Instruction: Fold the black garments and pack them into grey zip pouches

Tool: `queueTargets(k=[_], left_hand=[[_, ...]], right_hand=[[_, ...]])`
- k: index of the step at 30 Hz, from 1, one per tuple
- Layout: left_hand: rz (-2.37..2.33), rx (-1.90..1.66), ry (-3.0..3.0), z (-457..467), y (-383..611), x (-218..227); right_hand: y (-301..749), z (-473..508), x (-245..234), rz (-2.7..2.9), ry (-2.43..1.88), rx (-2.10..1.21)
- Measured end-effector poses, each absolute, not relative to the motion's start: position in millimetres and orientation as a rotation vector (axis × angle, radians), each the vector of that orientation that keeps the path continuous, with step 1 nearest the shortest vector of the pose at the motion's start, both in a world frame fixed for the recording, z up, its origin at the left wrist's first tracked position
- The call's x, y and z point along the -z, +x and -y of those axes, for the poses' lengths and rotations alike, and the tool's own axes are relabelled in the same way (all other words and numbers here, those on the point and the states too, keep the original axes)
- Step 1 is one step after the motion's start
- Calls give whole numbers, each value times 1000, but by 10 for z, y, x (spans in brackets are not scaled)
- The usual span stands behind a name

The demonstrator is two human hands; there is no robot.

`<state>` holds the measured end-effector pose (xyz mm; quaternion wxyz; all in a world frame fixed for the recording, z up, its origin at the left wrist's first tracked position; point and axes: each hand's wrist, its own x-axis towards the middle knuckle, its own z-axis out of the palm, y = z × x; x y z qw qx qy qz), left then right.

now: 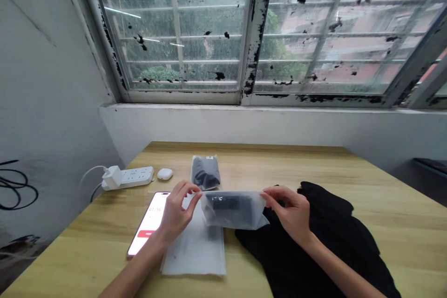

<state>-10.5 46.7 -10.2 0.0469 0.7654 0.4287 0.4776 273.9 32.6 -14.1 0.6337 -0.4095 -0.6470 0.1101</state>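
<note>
A frosted plastic bag (240, 216) with something dark inside hangs between my two hands over the table. My left hand (179, 209) pinches its upper left corner, and my right hand (289, 209) pinches the upper right corner. Below and to the left lie flat frosted plastic bags (195, 253). Just behind stands another frosted bag (206, 172) with a dark folded item in it. Black cloth (335, 237) lies spread under and beside my right forearm. What the held bag contains cannot be made out.
A phone (148, 226) with a lit timer screen lies left of my left hand. Farther back are a white power strip (136, 176) with a plugged-in charger (112, 177) and a white earbud case (165, 174). The wooden table (279, 163) meets a wall beneath windows.
</note>
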Motion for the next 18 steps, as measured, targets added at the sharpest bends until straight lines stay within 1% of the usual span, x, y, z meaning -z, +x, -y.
queueTargets(k=[7, 18], left_hand=[[-1267, -1407, 2286, -461, -124, 59], [-1176, -1201, 2222, -523, -113, -186]], right_hand=[[2727, -347, 131, 1464, -904, -334], [2704, -300, 89, 1524, -859, -364]])
